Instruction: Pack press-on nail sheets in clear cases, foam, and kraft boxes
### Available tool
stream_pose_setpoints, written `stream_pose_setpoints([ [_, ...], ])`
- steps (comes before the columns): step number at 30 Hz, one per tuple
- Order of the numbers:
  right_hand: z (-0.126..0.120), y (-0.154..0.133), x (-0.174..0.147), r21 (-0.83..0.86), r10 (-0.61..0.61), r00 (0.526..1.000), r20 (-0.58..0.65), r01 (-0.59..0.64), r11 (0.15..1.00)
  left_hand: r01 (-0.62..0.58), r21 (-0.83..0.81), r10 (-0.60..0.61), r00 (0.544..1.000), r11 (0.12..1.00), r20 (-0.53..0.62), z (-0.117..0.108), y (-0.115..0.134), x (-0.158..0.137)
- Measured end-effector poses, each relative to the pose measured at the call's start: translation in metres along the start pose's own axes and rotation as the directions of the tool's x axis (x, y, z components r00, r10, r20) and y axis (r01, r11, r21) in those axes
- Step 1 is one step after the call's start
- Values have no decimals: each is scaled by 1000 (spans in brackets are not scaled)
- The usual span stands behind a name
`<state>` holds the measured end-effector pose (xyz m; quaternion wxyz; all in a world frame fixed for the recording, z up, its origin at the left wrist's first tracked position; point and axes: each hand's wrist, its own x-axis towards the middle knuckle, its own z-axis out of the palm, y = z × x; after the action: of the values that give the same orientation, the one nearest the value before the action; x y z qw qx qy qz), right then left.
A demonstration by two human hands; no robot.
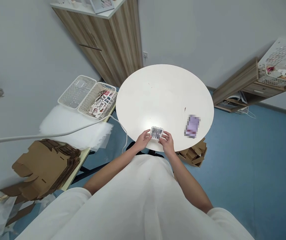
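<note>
A small clear plastic case [156, 132] with several dark, nail-shaped pieces in it is held near the front edge of the round white table [163, 93]. My left hand [143, 140] grips the case's left side, thumb and fingers closed on its edge. On the opposite side, my right hand [167, 142] has its fingers around the right edge. What exactly the pieces are is too small to tell, though they look like press-on nails. To the right on the tabletop lies a purple, pixelated flat object [192, 126].
Left of the table, a white basket [84, 106] holds printed cards, beside another basket [65, 100]. White sheets [63, 123] and folded cardboard boxes [43, 166] lie nearby. A white cable [58, 135] crosses there. A cardboard carton [195, 155] sits on the floor below.
</note>
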<state>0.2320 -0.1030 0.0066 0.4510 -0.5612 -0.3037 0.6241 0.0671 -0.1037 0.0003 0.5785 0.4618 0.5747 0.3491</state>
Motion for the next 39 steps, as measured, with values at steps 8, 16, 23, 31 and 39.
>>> stream_pose_setpoints([
  [8,7,0,7,-19,14,1000,-19,-14,1000,-78,157,86,995,985,-48,-9,3,0],
  [16,45,6,21,-69,-13,999,36,16,998,-57,151,67,996,987,-62,-35,5,9],
  [23,103,11,44,-265,6,1000,-19,-11,964,-4,186,29,991,983,-134,-90,-4,30],
  [31,184,26,97,-326,60,998,18,-51,944,64,233,-26,986,970,-164,-170,-24,79],
  [39,234,26,146,-358,73,997,-30,-79,931,79,278,-33,985,957,-167,-213,-28,133],
])
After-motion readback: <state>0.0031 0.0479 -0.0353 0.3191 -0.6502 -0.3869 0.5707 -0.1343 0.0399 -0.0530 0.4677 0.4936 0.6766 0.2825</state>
